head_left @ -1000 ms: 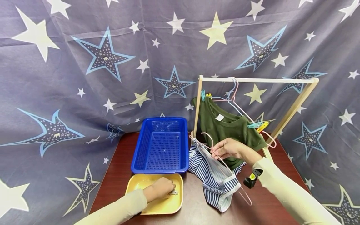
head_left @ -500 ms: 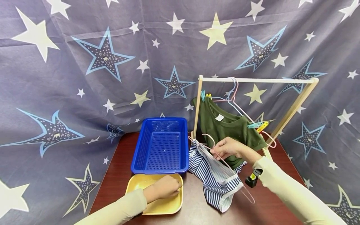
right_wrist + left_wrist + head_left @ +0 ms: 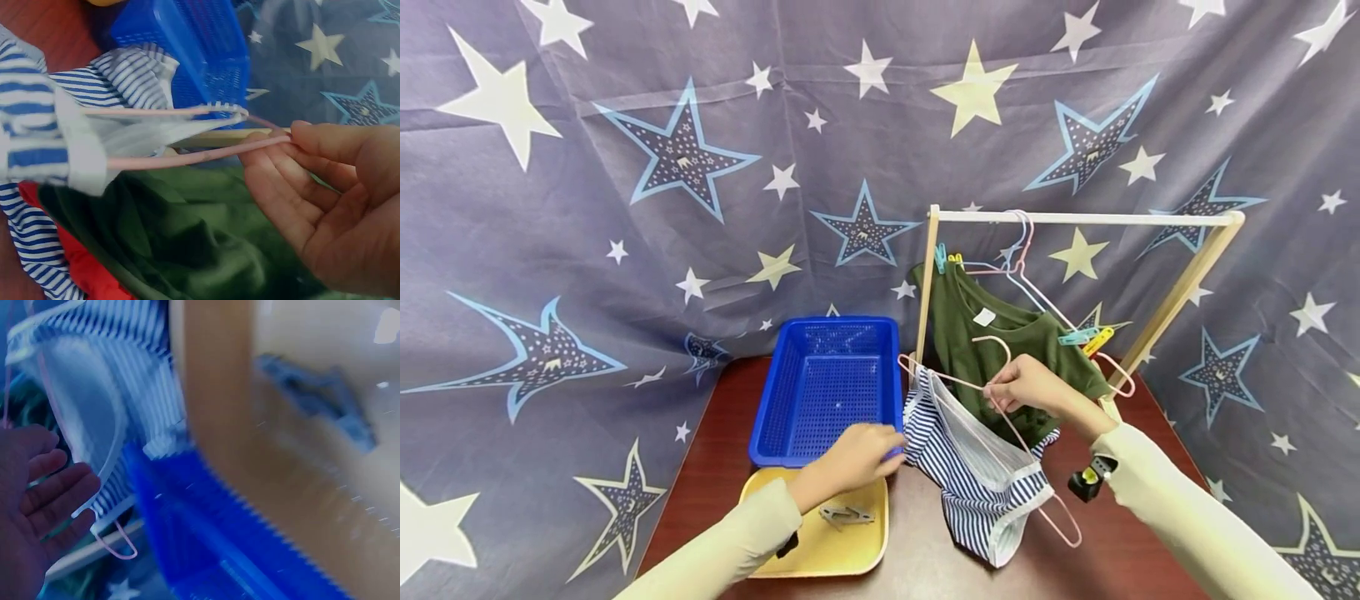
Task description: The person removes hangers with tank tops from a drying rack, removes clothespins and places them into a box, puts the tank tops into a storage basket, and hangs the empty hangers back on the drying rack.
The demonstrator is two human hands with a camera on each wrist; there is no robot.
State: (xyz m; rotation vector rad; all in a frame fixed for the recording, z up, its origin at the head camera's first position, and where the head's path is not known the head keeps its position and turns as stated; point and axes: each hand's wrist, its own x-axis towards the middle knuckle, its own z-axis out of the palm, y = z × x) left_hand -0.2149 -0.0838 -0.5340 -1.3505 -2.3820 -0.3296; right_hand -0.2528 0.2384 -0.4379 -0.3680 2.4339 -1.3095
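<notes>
My right hand [image 3: 1015, 385] grips a pink clothes hanger [image 3: 951, 379] below its hook. In the right wrist view, thumb and fingertips pinch the wire. On the hanger is a blue-and-white striped top [image 3: 966, 492] with a pale inside; its lower part lies on the table. My left hand [image 3: 865, 454] is above the tray's far edge, near the basket's corner. Its fingers [image 3: 65, 490] are loosely bent in the left wrist view, and no held thing shows there. A grey clothespin [image 3: 319, 400] lies in the yellow tray [image 3: 880, 550].
A blue mesh basket [image 3: 827, 458] stands behind the tray. At the right is a wooden clothes rack [image 3: 1112, 218] with a dark green T-shirt [image 3: 1000, 333] on hangers, fastened by turquoise [image 3: 1078, 336] and yellow [image 3: 1099, 342] clothespins. A red cloth [image 3: 94, 269] shows beneath it.
The left hand has risen out of the tray and moved right and away from me, uncovering the grey clothespin. The right hand has shifted slightly right and raised the hanger's hook.
</notes>
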